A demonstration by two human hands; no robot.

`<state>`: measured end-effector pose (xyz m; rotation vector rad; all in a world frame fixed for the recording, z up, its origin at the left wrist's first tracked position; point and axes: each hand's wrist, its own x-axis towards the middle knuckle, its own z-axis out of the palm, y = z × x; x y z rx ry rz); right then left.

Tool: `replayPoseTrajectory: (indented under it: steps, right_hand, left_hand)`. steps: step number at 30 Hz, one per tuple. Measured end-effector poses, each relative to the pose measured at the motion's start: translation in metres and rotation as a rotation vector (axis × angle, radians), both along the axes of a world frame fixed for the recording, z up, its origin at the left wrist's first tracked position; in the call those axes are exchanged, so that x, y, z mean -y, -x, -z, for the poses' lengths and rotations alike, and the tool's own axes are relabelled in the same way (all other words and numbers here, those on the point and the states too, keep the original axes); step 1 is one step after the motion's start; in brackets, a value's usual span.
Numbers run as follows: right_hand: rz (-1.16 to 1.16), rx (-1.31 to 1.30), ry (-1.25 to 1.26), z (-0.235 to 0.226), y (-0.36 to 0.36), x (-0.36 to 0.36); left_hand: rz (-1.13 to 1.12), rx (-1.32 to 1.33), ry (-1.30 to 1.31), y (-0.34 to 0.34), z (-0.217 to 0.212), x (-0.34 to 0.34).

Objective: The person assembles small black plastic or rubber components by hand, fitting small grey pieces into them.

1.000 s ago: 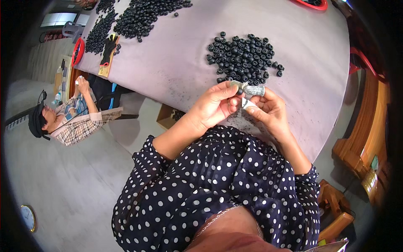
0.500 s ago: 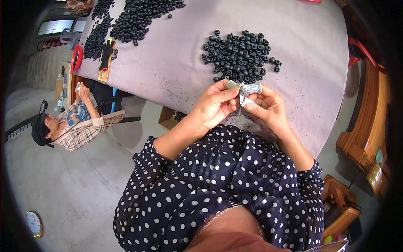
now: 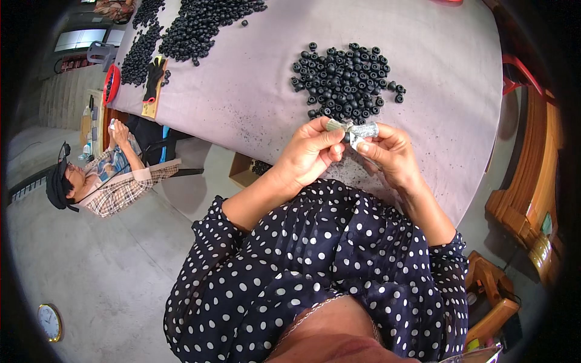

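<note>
My left hand (image 3: 308, 152) and my right hand (image 3: 392, 156) meet just in front of the near edge of a pile of small round black parts (image 3: 342, 78), several of which show a hole. Between their fingertips is a crumpled grey-white strip (image 3: 365, 130), which looks like cloth or paper. Thumb and fingers of my left hand pinch its left end. The right thumb presses a loose white end while the right fingers hold the wider part. A small dark piece shows beneath the strip, but its kind is hard to make out.
Larger heaps of black parts (image 3: 196, 27) lie at the table's far left, beside a red bowl (image 3: 111, 85) and a black glove (image 3: 152, 81). Another person (image 3: 100, 181) sits at the left. An open cardboard box (image 3: 242, 172) stands below the near edge; wooden furniture (image 3: 526, 187) is at right.
The right thumb has shifted slightly up the strip, and the loose white end has turned and shows less. Dark material now shows under the strip. Both hands stay in nearly the same place.
</note>
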<state>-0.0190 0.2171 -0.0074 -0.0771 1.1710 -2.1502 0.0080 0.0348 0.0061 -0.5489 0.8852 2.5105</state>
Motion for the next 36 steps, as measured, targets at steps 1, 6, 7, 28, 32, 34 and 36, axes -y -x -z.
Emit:
replayPoseTrajectory:
  steps: [1, 6, 7, 28, 32, 34, 36]
  right_hand:
    - [-0.008, 0.011, 0.005, 0.003, 0.001, 0.000]
    - [-0.007, 0.023, 0.027, -0.008, 0.002, 0.001]
    - [-0.007, 0.022, 0.028, -0.010, 0.001, 0.002]
    - [-0.003, -0.030, -0.014, -0.011, 0.000, 0.002]
    - [-0.019, -0.010, -0.007, -0.008, 0.000, 0.001]
    - [-0.042, -0.001, -0.031, -0.003, 0.001, -0.001]
    - [-0.045, 0.001, -0.017, -0.002, 0.000, 0.001]
  left_hand:
    - [0.001, 0.001, -0.001, 0.000, 0.001, 0.000]
    - [-0.025, 0.037, -0.032, 0.003, 0.004, 0.000]
    - [-0.027, 0.033, -0.049, 0.003, 0.004, 0.000]
    - [0.000, 0.008, -0.077, 0.001, 0.002, 0.001]
    - [0.006, -0.001, -0.084, -0.001, 0.003, 0.003]
    - [0.022, 0.047, -0.061, -0.002, 0.000, 0.003]
    - [0.020, 0.036, -0.066, -0.003, 0.002, 0.007]
